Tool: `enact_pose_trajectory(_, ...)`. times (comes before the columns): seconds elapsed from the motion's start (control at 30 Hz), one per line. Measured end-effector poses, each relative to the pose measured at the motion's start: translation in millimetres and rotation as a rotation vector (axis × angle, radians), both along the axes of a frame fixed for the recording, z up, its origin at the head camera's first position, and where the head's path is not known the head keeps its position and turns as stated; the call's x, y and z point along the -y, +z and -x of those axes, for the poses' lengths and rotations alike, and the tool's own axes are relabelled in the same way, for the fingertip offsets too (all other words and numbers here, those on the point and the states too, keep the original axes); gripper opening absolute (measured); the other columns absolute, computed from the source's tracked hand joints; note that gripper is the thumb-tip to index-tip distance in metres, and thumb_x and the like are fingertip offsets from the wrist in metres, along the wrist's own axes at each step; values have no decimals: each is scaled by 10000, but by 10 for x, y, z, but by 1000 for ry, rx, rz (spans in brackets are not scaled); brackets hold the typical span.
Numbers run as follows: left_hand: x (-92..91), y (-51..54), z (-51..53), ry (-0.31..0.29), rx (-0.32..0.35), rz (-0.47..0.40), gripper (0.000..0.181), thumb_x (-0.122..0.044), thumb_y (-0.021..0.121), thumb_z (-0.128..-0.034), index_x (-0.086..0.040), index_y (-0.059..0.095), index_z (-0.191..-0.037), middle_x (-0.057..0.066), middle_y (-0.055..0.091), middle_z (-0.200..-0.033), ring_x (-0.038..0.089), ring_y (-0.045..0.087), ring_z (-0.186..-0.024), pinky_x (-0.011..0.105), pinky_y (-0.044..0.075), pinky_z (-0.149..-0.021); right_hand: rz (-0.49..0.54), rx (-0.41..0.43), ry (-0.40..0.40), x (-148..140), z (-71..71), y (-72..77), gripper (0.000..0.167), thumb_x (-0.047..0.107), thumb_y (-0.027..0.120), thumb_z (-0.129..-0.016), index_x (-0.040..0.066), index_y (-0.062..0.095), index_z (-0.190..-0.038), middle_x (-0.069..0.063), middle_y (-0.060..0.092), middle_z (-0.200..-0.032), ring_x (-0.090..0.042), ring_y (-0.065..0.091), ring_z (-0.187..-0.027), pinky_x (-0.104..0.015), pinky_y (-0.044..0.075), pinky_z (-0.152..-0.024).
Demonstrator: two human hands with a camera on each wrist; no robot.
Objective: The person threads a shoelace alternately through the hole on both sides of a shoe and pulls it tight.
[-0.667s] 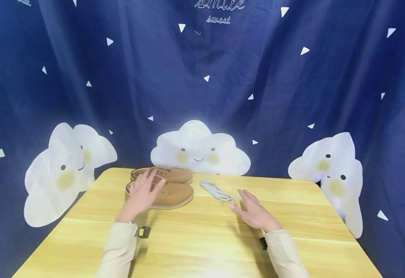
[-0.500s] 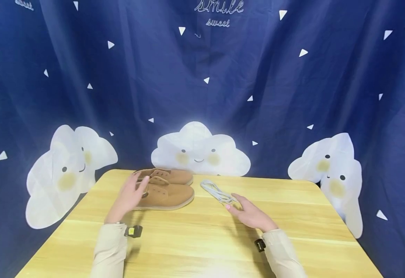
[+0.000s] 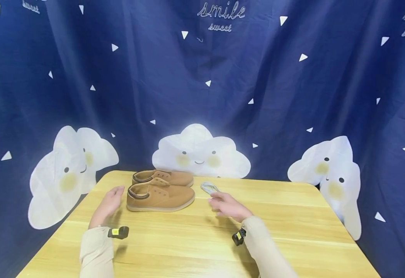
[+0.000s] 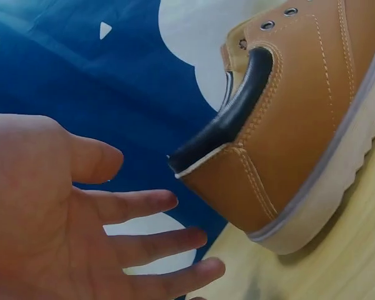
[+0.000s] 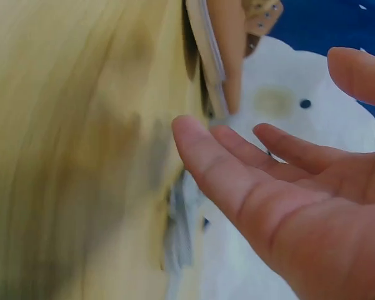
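Lower left, head view: left hand (image 3: 108, 204), fingers spread, apart from the tan pale-soled shoe (image 3: 163, 198). Lower centre: right hand (image 3: 231, 207), fingers extended, near looped greyish-white shoelaces (image 3: 208, 187).

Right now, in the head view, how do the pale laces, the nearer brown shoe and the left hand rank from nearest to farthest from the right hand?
From the right hand:
1. Pale laces, just ahead, to its left.
2. Nearer brown shoe, farther left.
3. Left hand, leftmost, past the shoe.
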State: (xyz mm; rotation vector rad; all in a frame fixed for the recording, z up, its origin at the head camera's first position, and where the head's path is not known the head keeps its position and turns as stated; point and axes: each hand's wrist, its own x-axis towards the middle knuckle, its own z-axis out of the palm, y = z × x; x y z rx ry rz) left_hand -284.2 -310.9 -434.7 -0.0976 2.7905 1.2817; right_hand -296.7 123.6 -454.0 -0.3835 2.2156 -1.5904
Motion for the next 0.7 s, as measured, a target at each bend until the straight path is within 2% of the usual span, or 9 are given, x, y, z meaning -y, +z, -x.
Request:
enact_pose_trajectory(0.13,-5,-69,15,-30,-28,-17,581,-252,191,-1125,138,257,-1550,413,292,-1574,584,341,-1444,672,317,-1189,45,51,7,140,113,-67,708,316,571,-1060,-91,284,-1564,-306,465,-1524,-487,503,-1384,-556,492,-1115)
enact_pose_trajectory(0.2,-3,-106,23,-41,-45,-11,542,-174,254,-1097,150,290,-1531,423,400,-1503,565,466,-1343,629,440,-1100,73,68,-4,201,165,-98,704,298,563,-1064,-101,268,-1563,-320,440,-1540,-498,485,-1397,-551,493,-1116)
enact_pose_trajectory(0.27,-3,-138,33,-47,-60,-10,534,-102,313,-1049,154,314,-1519,419,451,-1467,526,525,-1281,538,508,-1012,105,84,-24,257,216,-126,688,261,556,-1066,-104,255,-1566,-328,418,-1554,-501,479,-1401,-545,497,-1114)
enact_pose_trajectory(0.37,6,-187,60,-69,-65,-24,577,-45,362,-985,165,300,-1518,425,471,-1445,523,536,-1272,429,533,-910,125,90,-53,336,283,-157,668,175,568,-1050,-105,253,-1569,-330,418,-1542,-468,526,-1356,-495,533,-1083)
enact_pose_trajectory(0.5,13,-242,94,-95,-54,-40,620,-25,400,-963,155,257,-1539,428,383,-1519,564,464,-1358,445,567,-868,139,93,-65,428,353,-175,704,39,588,-994,-106,228,-1581,-346,424,-1519,-422,564,-1308,-444,565,-1033)
enact_pose_trajectory(0.53,13,-252,98,-98,-50,-37,633,-25,412,-960,152,246,-1544,425,373,-1528,561,458,-1359,472,563,-884,146,102,-64,448,363,-179,720,22,591,-985,-99,217,-1588,-353,405,-1534,-421,557,-1325,-445,560,-1043)
enact_pose_trajectory(0.6,13,-266,100,-104,-45,-33,662,-22,444,-948,149,231,-1552,421,352,-1544,571,411,-1396,582,522,-992,165,124,-56,483,380,-184,748,-2,595,-977,-90,189,-1598,-366,352,-1570,-439,519,-1381,-467,533,-1086)
enact_pose_trajectory(0.7,9,-271,91,-114,-41,-20,711,-28,496,-929,152,212,-1556,430,335,-1547,602,320,-1446,706,339,-1152,186,151,-37,529,401,-194,766,-20,593,-975,-82,163,-1607,-368,266,-1621,-466,452,-1443,-507,479,-1143)
